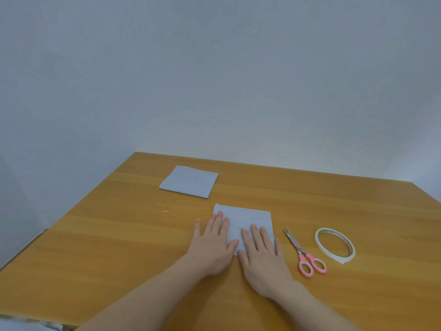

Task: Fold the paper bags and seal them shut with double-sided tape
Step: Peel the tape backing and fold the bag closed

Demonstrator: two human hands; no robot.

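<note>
A folded white paper bag (248,217) lies flat on the wooden table (119,247) in front of me. My left hand (213,244) presses on its left edge with straight, spread fingers, partly on the table. My right hand (261,253) lies flat on the bag's lower right part, fingers straight. A second folded white paper bag (189,182) lies farther back to the left, untouched. A roll of double-sided tape (334,244) lies flat at the right.
Pink-handled scissors (304,253) lie between the near bag and the tape roll, blades pointing away. A pale wall stands behind the table's far edge (262,166). The table's left edge runs diagonally at the left.
</note>
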